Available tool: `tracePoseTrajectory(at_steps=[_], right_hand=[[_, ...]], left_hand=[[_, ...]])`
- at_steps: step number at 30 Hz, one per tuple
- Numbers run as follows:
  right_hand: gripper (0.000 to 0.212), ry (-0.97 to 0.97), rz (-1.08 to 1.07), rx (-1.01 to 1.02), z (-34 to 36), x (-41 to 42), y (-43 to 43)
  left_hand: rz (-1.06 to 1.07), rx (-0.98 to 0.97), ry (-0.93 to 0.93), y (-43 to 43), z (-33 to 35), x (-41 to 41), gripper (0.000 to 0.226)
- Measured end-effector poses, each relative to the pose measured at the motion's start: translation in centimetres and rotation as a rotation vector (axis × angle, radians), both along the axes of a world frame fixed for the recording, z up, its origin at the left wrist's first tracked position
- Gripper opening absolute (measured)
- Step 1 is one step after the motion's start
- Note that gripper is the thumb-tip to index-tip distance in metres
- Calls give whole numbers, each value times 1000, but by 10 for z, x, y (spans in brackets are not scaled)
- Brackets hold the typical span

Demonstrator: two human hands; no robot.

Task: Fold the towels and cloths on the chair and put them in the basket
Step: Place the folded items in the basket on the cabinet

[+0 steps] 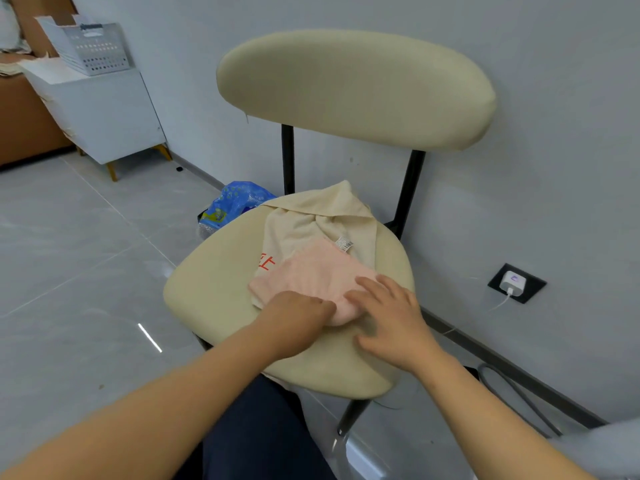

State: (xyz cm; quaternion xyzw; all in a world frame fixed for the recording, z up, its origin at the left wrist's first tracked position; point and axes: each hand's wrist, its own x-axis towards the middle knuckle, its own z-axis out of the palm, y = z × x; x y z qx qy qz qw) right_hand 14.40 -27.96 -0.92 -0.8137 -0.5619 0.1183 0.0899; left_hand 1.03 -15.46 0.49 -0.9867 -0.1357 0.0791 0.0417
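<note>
A folded pink towel [313,271] lies on the beige chair seat [214,289], on top of a cream cloth [308,216] with red print and a white label. My left hand [294,317] rests on the near edge of the pink towel, and its fingertips are hidden at the fold. My right hand [391,313] lies flat with straight fingers, pressing the towel's near right corner. A grey perforated basket [93,50] stands far off at the upper left on a white cabinet.
The chair stands against a grey wall with its backrest [356,88] behind the cloths. A blue plastic bag [235,202] lies on the floor to the left of the seat. A wall socket with a white charger [514,282] and a cable sit low on the right. The white cabinet [104,112] stands at the left.
</note>
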Motion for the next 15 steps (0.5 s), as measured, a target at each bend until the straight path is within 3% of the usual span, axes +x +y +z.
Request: tracePoseTrajectory(at_steps=[1, 3, 6, 9, 12, 13, 15], right_hand=[[65, -55, 73, -12, 0, -3, 0], [44, -157, 169, 29, -3, -10, -1], [20, -141, 188, 118, -9, -17, -5], [29, -60, 214, 93, -7, -25, -10], [72, -22, 247, 50, -8, -30, -11], [75, -67, 253, 28, -11, -32, -10], [60, -109, 255, 9, -10, -36, -4]], left_hand=[[-22, 3, 5, 3, 3, -8, 24], [-16, -42, 31, 10, 1, -25, 30], [4, -166, 5, 15, -5, -53, 36], [46, -266, -42, 18, -7, -71, 41], [59, -326, -92, 20, -7, -79, 39], [63, -340, -94, 20, -5, -81, 38], [61, -358, -99, 21, -4, -84, 42]])
